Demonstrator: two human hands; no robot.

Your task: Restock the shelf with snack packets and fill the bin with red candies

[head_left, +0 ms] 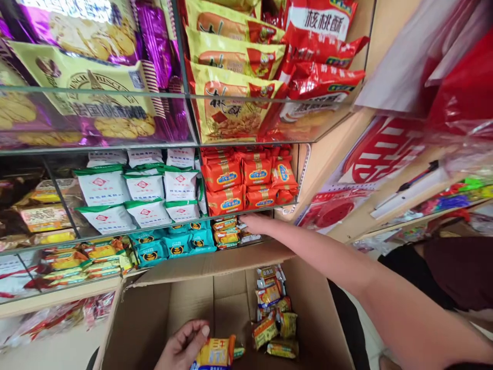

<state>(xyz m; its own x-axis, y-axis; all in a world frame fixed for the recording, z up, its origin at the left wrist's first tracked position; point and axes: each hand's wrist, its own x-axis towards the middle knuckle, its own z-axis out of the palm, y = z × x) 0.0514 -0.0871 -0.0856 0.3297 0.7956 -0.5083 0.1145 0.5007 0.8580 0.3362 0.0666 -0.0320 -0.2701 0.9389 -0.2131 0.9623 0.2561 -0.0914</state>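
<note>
My left hand point(184, 345) is closed on a yellow snack packet point(214, 352) with orange and blue edges, above the open cardboard box point(190, 303). More small wrapped snacks point(266, 329) lie along the right side of the box. My right arm stretches across to the lowest shelf, where my right hand point(253, 224) is inside the end compartment, at some silvery packets point(248, 236). Its fingers are mostly hidden there. Just left of it are stacked small orange-yellow packets point(226, 232).
Teal packets point(177, 245) fill the neighbouring compartment. Above stand red-orange packets point(225, 174) and white-green ones point(144, 191). A clear shelf front point(246, 103) juts out over them. Red decorations point(381, 149) hang on the right. A person in dark clothing point(454, 272) is at far right.
</note>
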